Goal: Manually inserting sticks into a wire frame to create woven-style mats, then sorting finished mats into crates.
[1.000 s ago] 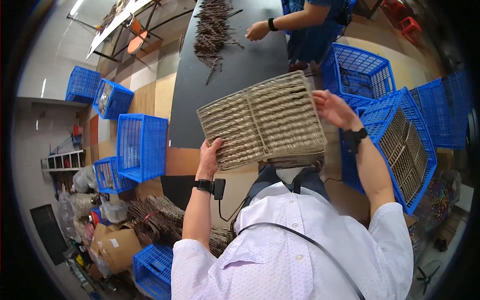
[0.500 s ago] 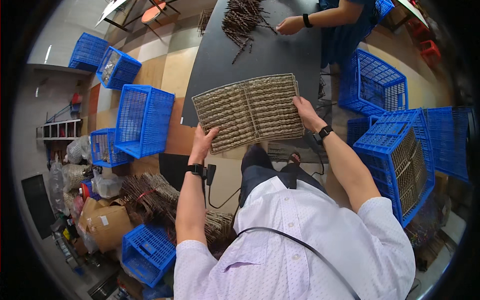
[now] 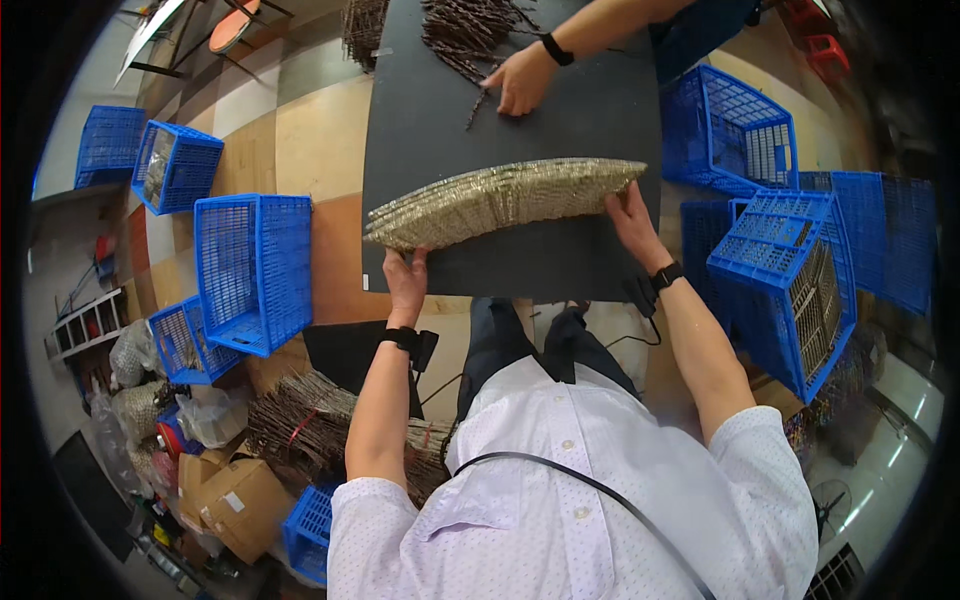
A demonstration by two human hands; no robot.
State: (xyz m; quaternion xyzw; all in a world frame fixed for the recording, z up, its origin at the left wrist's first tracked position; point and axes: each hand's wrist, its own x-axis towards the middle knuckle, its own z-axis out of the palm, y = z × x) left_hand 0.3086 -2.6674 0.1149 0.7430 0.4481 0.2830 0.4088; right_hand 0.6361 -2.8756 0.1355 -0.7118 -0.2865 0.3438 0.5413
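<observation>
Out over the dark table (image 3: 540, 265), both my hands hold a stack of woven rectangular panels (image 3: 510, 200). They are greenish-tan with thin wire-like rims, and the stack is seen nearly edge-on, its layers bowed. My left hand (image 3: 406, 285) grips the near left corner, fingertips hidden under it. At the right end, my right hand (image 3: 637, 228) has the corner between thumb and fingers. Whether the stack's lower edge touches the tabletop, I cannot tell. Beyond it lies a pile of dark brown twig-like stems (image 3: 465, 35), with a co-worker's hand (image 3: 522, 82) at its near edge.
Blue plastic crates stand on the left (image 3: 253, 275) and right (image 3: 730, 130); a tilted right-hand crate (image 3: 785, 290) contains similar woven panels. Lower left are bundled sticks (image 3: 300, 425), a cardboard box (image 3: 240, 505) and plastic bags. A black cable (image 3: 635, 340) hangs near my right forearm.
The woven panels have gone from broad face showing to nearly edge-on, farther over the table. My hands moved with them. The co-worker's hand has come left and nearer.
</observation>
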